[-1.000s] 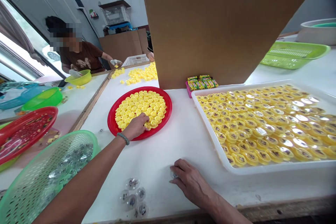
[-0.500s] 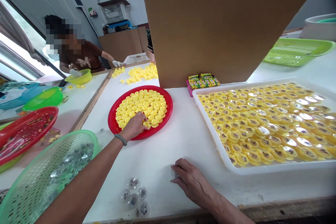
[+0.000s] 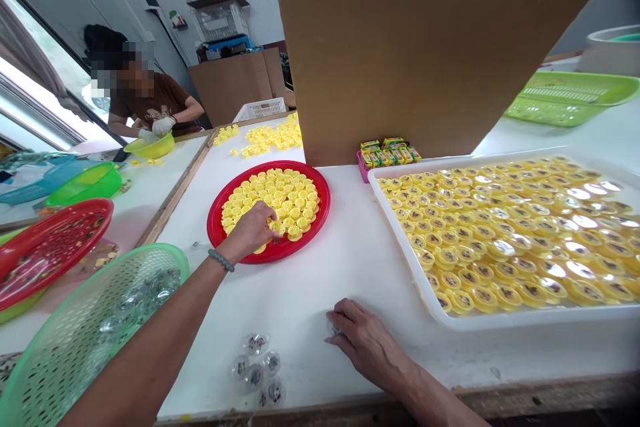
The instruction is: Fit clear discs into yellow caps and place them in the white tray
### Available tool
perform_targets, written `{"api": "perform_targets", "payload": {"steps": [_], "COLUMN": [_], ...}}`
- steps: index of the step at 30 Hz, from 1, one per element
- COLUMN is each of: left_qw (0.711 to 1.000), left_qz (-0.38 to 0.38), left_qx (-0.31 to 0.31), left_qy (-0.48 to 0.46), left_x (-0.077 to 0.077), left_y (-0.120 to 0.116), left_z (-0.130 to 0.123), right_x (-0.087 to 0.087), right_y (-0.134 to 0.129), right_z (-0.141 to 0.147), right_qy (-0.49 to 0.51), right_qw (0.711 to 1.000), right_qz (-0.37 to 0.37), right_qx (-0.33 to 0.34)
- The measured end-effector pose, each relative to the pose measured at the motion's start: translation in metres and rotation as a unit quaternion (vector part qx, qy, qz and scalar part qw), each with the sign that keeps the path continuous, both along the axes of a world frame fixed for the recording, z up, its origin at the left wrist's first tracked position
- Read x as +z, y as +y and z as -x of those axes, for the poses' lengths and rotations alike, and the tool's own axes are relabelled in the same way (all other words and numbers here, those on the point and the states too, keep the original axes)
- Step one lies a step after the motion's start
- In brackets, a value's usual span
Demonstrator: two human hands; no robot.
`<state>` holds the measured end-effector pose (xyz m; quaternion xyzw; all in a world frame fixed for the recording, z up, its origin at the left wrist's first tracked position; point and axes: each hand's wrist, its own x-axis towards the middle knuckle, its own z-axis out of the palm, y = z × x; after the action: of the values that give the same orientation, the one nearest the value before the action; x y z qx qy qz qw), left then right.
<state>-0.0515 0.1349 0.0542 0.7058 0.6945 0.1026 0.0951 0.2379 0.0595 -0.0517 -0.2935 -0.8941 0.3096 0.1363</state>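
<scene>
"Nine o'clock first, with the middle of the view as hub: what lies there?"

"At the far edge, a red plastic tray (image 3: pixel 20 247) flecked with yellow bits. Toward eight, a mint-green perforated basket (image 3: pixel 45 353) holds clear printed pieces, and the left forearm passes across it. Near ten, a co-worker (image 3: pixel 167 95) in a brown top has white gloves (image 3: pixel 163 125) at a yellow bowl (image 3: pixel 155 148)."

"And moving right?"

"At seven, a small cluster of clear printed domes (image 3: pixel 254 377) lies on the white table (image 3: pixel 300 367). Close in at eight is a round red plate (image 3: pixel 325 197) covered with small yellow cups (image 3: pixel 300 197)."

"Where is the left hand?"

"The left hand (image 3: pixel 254 227) is over that plate's near side, fingers curled down among the cups. One cup shows at the fingertips; I cannot tell whether it is gripped."

"The right?"

"Between five and six, the right hand (image 3: pixel 367 343) rests on the table, thumb and fingers slightly apart with a single clear dome (image 3: pixel 333 327) pinched between them."

"Farther right?"

"Between two and three, green-and-yellow packets (image 3: pixel 387 157) fill a pink box (image 3: pixel 363 167). Between three and four, a white tray (image 3: pixel 400 243) carries rows of yellow cups under glossy, printed covers."
</scene>
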Motion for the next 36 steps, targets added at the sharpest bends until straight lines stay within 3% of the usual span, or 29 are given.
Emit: {"api": "perform_targets", "payload": {"steps": [3, 6, 9, 12, 15, 18, 23, 28, 32, 36], "left_qw": [1.0, 0.997, 0.991, 0.987, 0.988, 0.989, 0.992, 0.993, 0.992, 0.989], "left_qz": [-0.012, -0.013, 0.005, 0.034, 0.054, 0.056, 0.013, -0.012, 0.029, 0.024], "left_qx": [-0.023, -0.066, -0.124, -0.152, -0.148, -0.139, -0.127, -0.117, -0.105, -0.067], "left_qy": [-0.005, -0.026, -0.045, -0.034, -0.001, 0.008, 0.001, -0.012, -0.062, -0.132], "left_x": [0.022, 0.028, 0.012, -0.018, -0.047, -0.064, -0.066, -0.061, -0.073, -0.083], "left_y": [-0.007, -0.023, -0.046, -0.068, -0.081, -0.086, -0.092, -0.11, -0.124, -0.126], "left_z": [-0.014, -0.041, -0.071, -0.091, -0.097, -0.095, -0.094, -0.112, -0.128, -0.132], "right_x": [-0.002, -0.003, -0.005, -0.005, -0.003, 0.0, 0.003, 0.003, 0.0, 0.006], "right_y": [0.001, 0.004, 0.008, 0.012, 0.013, 0.012, 0.007, 0.004, 0.004, 0.001], "right_z": [0.0, -0.004, -0.012, -0.018, -0.019, -0.016, -0.013, -0.015, -0.023, -0.032], "right_qy": [0.002, 0.005, 0.014, 0.013, 0.003, -0.012, -0.048, -0.085, -0.014, 0.119], "right_qw": [1.0, 1.0, 0.999, 0.998, 0.999, 0.999, 0.994, 0.985, 0.994, 0.967], "right_qz": [-0.006, -0.01, -0.006, -0.002, -0.015, -0.039, -0.097, -0.148, -0.088, 0.087], "right_qx": [0.002, -0.003, -0.035, -0.056, -0.047, -0.028, 0.005, 0.006, -0.07, -0.209]}}
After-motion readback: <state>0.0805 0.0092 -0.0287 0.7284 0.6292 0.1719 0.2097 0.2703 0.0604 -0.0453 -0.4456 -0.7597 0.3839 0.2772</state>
